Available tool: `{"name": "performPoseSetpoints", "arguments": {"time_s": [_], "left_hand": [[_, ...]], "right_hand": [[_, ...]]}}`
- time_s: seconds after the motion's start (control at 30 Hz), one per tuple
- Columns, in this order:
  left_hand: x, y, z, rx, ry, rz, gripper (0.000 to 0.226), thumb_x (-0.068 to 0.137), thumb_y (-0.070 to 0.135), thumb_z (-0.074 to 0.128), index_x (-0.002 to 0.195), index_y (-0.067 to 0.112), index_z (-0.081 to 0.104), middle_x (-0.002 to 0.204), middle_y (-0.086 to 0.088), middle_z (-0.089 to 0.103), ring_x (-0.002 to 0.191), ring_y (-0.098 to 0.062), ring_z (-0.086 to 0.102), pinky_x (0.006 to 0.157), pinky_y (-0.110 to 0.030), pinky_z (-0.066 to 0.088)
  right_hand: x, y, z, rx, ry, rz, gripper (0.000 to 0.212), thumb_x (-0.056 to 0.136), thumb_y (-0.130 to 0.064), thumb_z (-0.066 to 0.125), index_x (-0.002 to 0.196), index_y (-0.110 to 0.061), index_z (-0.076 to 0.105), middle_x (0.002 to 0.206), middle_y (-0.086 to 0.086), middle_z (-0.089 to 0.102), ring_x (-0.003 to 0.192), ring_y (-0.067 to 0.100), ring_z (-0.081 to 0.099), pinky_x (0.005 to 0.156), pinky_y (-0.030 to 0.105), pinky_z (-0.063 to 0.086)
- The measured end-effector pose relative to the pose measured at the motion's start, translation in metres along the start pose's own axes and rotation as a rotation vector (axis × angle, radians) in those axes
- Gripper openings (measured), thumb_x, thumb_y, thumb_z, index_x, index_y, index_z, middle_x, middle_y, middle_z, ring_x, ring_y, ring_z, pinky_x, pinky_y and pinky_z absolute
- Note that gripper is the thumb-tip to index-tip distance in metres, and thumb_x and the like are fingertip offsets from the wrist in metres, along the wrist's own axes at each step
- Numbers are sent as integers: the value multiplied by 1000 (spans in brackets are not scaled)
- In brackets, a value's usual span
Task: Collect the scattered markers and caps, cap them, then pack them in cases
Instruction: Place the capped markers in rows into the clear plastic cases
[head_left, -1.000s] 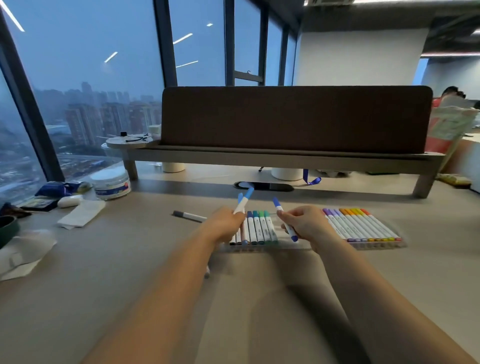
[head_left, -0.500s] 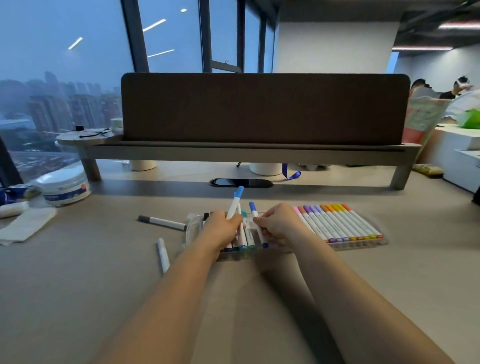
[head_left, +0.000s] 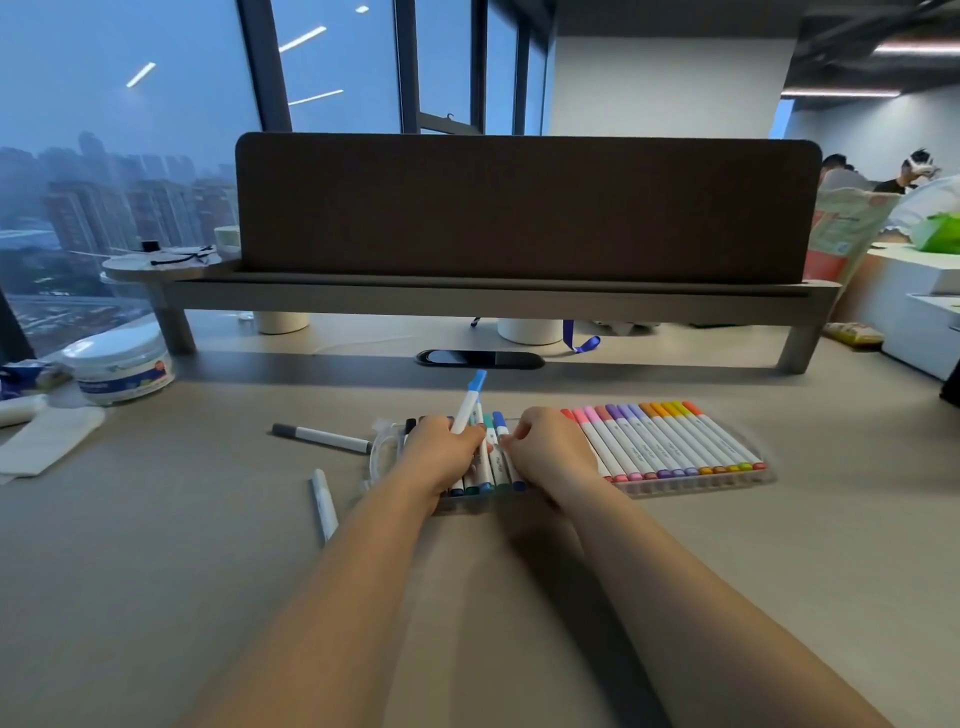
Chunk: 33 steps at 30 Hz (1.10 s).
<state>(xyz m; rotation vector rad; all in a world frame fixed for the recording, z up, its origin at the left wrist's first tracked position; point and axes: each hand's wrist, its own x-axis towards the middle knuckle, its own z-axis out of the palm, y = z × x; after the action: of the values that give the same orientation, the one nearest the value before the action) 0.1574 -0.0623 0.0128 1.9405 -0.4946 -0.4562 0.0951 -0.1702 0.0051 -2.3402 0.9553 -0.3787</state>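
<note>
Marker by marker I am filling the cases. Closest to me, a pale marker is lying loose on the desk, just left of my left forearm and not yet packed.

Just past it, both hands are working over the left case, where the blue and green markers are lying side by side. My left hand is gripping the light-blue marker with its cap tilted up and away from me. I am holding it clear of the row, I think, so it is ready to go in next. My right hand is curled, its fingertips pinching the dark-blue marker, which is lying in the row. That looks like seating it into its slot. My hands are covering much of the case, so I cannot tell which slots are free.

Left of the case, its clear flap is standing open, and a grey-capped marker is lying loose just beyond it. The flap sits between that marker and the case. To the right, the right case is holding a full-looking row of pink, purple, orange and yellow markers, so it seems done.

Farther off, a folded tissue and a white-lidded tub are sitting at the left. They are well apart from my work, as are the cable slot and the shelf with its dark panel.
</note>
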Motion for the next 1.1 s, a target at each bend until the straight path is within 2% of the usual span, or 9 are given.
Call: {"name": "performPoseSetpoints", "arguments": {"time_s": [0.1, 0.2, 0.33, 0.43, 0.53, 0.63, 0.7, 0.87, 1.1], "left_hand": [[-3, 2, 0, 10, 7, 14, 25, 97, 29, 50, 107, 9, 61, 87, -7, 67, 70, -14, 60, 59, -24, 49], [-5, 2, 1, -9, -11, 30, 26, 96, 29, 52, 108, 9, 63, 92, -10, 69, 80, -21, 66, 67, -29, 54], [-7, 5, -1, -57, -27, 23, 26, 95, 30, 54, 109, 10, 62, 88, -8, 67, 76, -18, 65, 60, -27, 53], [-9, 7, 0, -73, -28, 41, 24, 94, 30, 56, 108, 11, 62, 83, -4, 62, 69, -12, 57, 54, -21, 43], [-11, 9, 0, -61, -62, 72, 20, 94, 28, 56, 105, 13, 61, 83, -2, 60, 70, -10, 54, 56, -20, 42], [-9, 9, 1, -65, -78, 87, 24, 93, 31, 57, 106, 11, 64, 86, -4, 62, 72, -14, 52, 66, -27, 47], [-8, 11, 1, -91, -66, 79, 26, 96, 32, 52, 109, 12, 61, 88, 0, 63, 71, -12, 49, 64, -26, 43], [-8, 13, 2, -144, -17, 45, 31, 102, 34, 35, 113, 13, 56, 91, 0, 61, 58, -5, 50, 47, -17, 40], [-6, 9, 5, -115, -4, 59, 34, 102, 34, 33, 115, 14, 57, 91, 2, 59, 78, -13, 53, 69, -29, 47]], "right_hand": [[-3, -1, 0, -75, 24, -64, 11, 94, -30, 55, 88, -20, 55, 82, 0, 58, 78, 17, 57, 69, 32, 51], [-4, 2, 1, -26, 33, -61, 13, 93, -32, 57, 85, -22, 56, 84, 0, 62, 80, 17, 60, 75, 35, 55], [-7, 3, -9, 235, 14, -50, 19, 96, -32, 53, 88, -17, 61, 79, -2, 61, 76, 13, 59, 59, 23, 48], [-11, -2, -21, 498, -25, -52, 28, 93, -41, 56, 87, -16, 67, 79, -3, 64, 75, 12, 55, 60, 22, 43], [-14, -3, -25, 515, -125, -3, 29, 88, -44, 63, 81, -17, 68, 73, -2, 62, 69, 10, 50, 60, 22, 39], [-12, -2, -29, 583, -161, 71, 23, 90, -36, 63, 87, -15, 70, 72, -1, 59, 63, 11, 42, 53, 21, 35], [-8, 0, -34, 623, -144, 134, 20, 91, -31, 60, 87, -13, 69, 72, 0, 57, 61, 10, 41, 51, 20, 35], [0, 8, -39, 456, -80, 179, 17, 94, -26, 58, 90, -13, 67, 76, 1, 61, 63, 10, 50, 55, 21, 42], [4, 9, -26, 271, -109, 95, 11, 92, -27, 62, 96, -17, 66, 85, 2, 67, 74, 13, 65, 60, 24, 54]]}}
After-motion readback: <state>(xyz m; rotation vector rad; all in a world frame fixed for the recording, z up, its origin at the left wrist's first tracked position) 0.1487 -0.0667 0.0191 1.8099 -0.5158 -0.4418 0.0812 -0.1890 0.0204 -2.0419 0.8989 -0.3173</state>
